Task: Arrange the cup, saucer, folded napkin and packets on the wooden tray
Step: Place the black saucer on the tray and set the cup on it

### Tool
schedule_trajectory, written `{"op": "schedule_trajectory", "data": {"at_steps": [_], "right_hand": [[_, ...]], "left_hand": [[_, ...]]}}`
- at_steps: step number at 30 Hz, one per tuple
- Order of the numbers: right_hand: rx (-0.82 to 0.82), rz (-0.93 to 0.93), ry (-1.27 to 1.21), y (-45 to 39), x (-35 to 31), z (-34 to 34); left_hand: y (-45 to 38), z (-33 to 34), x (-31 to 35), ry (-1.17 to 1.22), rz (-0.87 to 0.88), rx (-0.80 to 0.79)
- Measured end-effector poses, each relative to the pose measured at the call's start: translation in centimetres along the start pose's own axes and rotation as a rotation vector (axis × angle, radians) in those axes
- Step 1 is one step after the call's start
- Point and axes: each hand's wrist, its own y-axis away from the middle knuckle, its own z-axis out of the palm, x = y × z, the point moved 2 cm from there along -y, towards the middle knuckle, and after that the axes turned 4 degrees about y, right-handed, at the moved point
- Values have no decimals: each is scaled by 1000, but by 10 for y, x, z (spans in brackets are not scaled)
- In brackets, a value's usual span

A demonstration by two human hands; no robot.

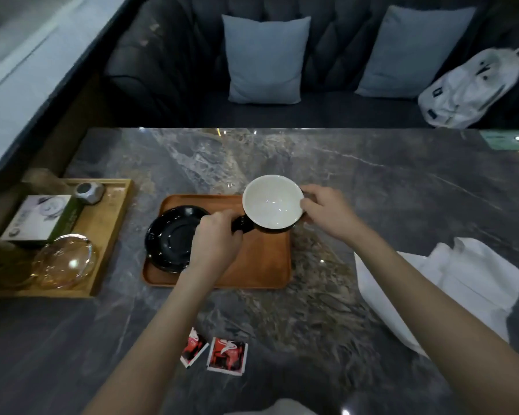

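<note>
A marble table is filling the middle of the frame, with the wooden tray lying at its centre. The white napkin is waiting at the right edge, still off the tray. The black saucer is sitting on the tray's left half. The cup is hovering over the tray's upper right corner; it is probably rigid, glazed, slippery and breakable, so handle and rim are the sensible holds. The left hand is curling its fingers round the dark handle, while the right hand is pinching the rim at the right. Two red packets are lying at lower centre, on bare table.
</note>
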Motion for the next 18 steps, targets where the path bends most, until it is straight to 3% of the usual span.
{"op": "schedule_trajectory", "data": {"at_steps": [10,18], "right_hand": [[-76,-132,-1,-25,-44,59],[-232,-71,-36,-48,-55,122]], "left_hand": [[9,-29,-60,10,-237,63],[15,-31,-111,39,-451,30]]}}
